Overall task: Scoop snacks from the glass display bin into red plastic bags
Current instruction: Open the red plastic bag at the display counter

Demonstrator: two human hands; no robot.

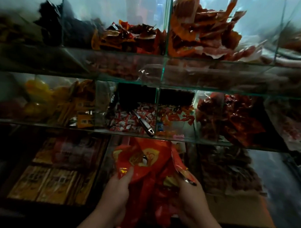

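- Hands: I count two, the left hand (116, 189) and the right hand (192, 195).
- Red plastic bag (147, 161): one bunch held by both hands. I cannot separate any further layers.
- Metal scoop (143, 123): one.
- Glass display bin (148, 83): three tiers in view.
- Top-tier compartments: four, split by three upright panes.
- Cardboard box (238, 207): one.
- Wrapped snacks (127, 119): heaped, beyond my counting.

Near centre, plastic bag (147, 164) between left hand (117, 189) and right hand (191, 195), just below glass display bin (54, 125), scoop (143, 122) lying on wrapped snacks (125, 119) in its middle compartment; flat boxes (52, 183) near left, cardboard box (238, 207) near right, packets (204, 27) piled far above.
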